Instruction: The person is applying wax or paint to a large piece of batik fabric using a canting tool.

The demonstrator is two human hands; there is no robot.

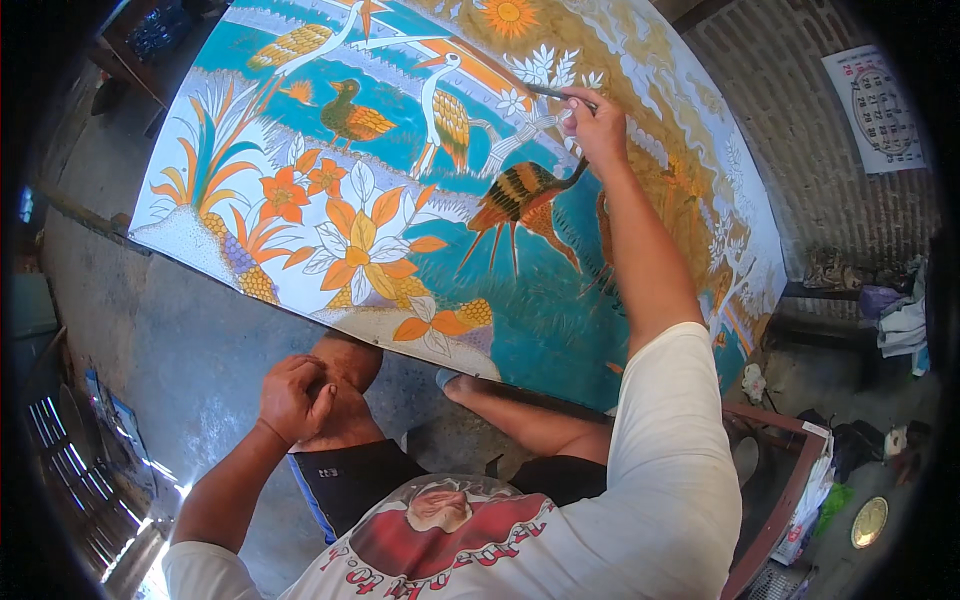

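Indoors: Panel Under a Brush

The panel [560, 340], a broad painted surface, fills the upper middle of the view, its near edge above the person's legs; what bears it is hidden. Teal covers much of the surface. On it stand white birds [443, 110] with golden wings, a duck [350, 118] and, nearer the right arm, a dark bird [520, 195] with a banded back. Orange and yellow flowers [362, 240] occupy the near left; an orange sun [508, 15] lies at the far side, beside brown and pale lilac swirls. Several leaves and branches are white.

Right hand [597, 132]: the fingers are closed in a pinch on a thin, dark brush [553, 94], which points left over white foliage at an orange band. Whether its tip touches the paint cannot be told. Left hand [290, 398]: the fingers, loosely bent and partly open, rest on the left knee [345, 362].

Surroundings: a grey floor [185, 320] extends below and left of the panel. At right, a calendar [878, 110] hangs on a brick wall [795, 110]; below it are bunched cloths [905, 325], a reddish wooden frame [778, 505] and a round golden dish [870, 522]. Light enters through slats [85, 465] at lower left.
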